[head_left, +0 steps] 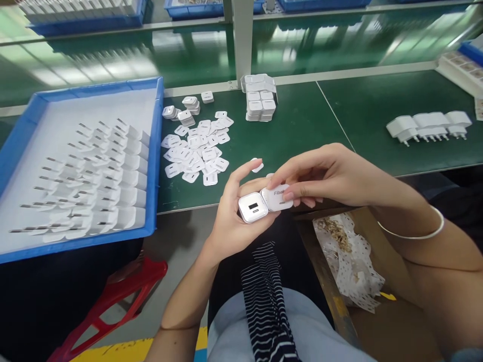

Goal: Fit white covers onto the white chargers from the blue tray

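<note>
My left hand (pixel 234 221) is closed around a white charger housing (pixel 253 207), whose end with dark port slots faces up toward me. Between the thumb and fingers of my right hand (pixel 317 176) is a white printed cover plate (pixel 277 197), held right beside the housing. Grey lettering and a small slot show on the plate. Past my left fingertips lies a loose cover plate (pixel 257 165) on the green bench. Farther left is a spread-out pile of similar cover plates (pixel 199 146). My right fingertips hide part of the plate's edge.
A blue tray (pixel 160 151) with rows of pronged white housings (pixel 128 176) stands at left. Stacked cover plates (pixel 261 105) sit by the upright post (pixel 242 40). White plug adapters (pixel 430 125) line the right bench. Below are an open carton (pixel 388 332) and red stool (pixel 139 281).
</note>
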{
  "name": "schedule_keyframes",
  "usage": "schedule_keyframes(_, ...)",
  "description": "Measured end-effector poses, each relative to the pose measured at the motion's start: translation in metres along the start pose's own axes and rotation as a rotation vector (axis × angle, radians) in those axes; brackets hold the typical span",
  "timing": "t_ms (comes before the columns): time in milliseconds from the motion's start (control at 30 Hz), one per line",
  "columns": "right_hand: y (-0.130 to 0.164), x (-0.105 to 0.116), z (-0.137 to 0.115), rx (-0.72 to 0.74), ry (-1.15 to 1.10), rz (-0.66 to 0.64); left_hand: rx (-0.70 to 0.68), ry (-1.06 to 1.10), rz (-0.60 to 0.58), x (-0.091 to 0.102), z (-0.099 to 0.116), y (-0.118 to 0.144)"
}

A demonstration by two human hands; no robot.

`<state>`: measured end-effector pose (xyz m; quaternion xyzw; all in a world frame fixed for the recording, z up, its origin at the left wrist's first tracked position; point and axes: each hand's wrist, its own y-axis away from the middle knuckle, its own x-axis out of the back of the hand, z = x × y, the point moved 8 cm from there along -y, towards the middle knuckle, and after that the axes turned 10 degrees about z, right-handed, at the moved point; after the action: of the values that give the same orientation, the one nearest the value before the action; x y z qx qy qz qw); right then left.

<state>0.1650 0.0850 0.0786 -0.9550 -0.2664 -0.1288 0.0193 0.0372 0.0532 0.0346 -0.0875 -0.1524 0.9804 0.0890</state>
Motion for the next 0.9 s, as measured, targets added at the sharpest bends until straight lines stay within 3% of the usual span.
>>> schedule_keyframes(467, -0.0038, -0.0031, -0.0061, 0.068, 0.13, -0.048, -0.008, -0.04, -0.022, -0.0013, -0.0007, -0.0002)
schedule_keyframes(900, -0.0056, -0.0043, -0.0012, 0.011, 0.137, -0.089, -0.012, -0.076, -0.068, -0.0025, -0.0022, 0.0021)
